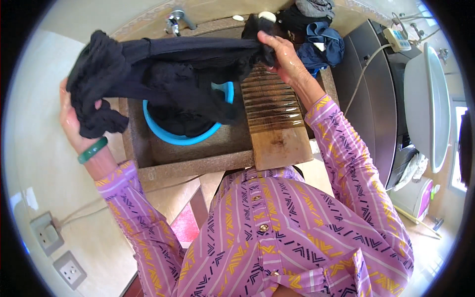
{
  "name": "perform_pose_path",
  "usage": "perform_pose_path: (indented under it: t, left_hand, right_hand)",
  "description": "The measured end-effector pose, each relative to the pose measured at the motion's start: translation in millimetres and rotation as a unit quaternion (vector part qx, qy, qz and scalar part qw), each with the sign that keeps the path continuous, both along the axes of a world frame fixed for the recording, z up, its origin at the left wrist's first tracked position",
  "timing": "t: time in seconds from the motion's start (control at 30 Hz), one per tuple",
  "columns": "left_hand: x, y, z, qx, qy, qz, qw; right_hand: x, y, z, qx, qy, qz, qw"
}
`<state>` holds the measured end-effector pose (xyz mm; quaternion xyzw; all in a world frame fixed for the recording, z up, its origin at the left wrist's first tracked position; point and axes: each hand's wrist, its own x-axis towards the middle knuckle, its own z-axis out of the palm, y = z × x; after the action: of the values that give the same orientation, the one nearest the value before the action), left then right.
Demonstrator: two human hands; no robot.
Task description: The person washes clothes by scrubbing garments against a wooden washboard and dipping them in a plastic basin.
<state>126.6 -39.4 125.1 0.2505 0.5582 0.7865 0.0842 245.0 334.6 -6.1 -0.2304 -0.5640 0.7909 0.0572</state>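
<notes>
A dark, wet-looking garment (173, 54) is stretched between my two hands above a stone sink (198, 163). My left hand (71, 116), with a green bangle at the wrist, is closed around its bunched left end; the cloth hides most of the fingers. My right hand (284, 55) grips the other end, thumb on top. Part of the cloth hangs down over a blue basin (183, 141) standing in the sink. More dark cloth lies inside the basin. A wooden washboard (279, 143) leans in the sink below my right hand, its ridged part wet.
A metal faucet (177, 22) is on the wall behind the sink. Dark and blue clothes (321, 47) are heaped at the sink's back right corner. To the right stand a dark appliance (371, 94), a power strip (397, 39) with cords, and a large pale basin (430, 109) on its side.
</notes>
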Motion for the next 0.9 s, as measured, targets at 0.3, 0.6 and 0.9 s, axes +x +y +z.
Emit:
perform_pose_path:
  t: [0.3,0.6,0.9]
  left_hand:
    - [2,6,36,0.039,0.003,0.086,0.995]
    - [-2,50,38,-0.064,-0.043,-0.115,0.990]
    - [49,59,-146,-0.140,-0.045,-0.152,0.977]
  right_hand:
    - [-17,-50,-8,0.498,-0.063,0.239,0.831]
    - [-53,-155,87,0.295,0.439,0.180,0.829]
    - [-53,-123,75,-0.215,0.272,0.082,0.934]
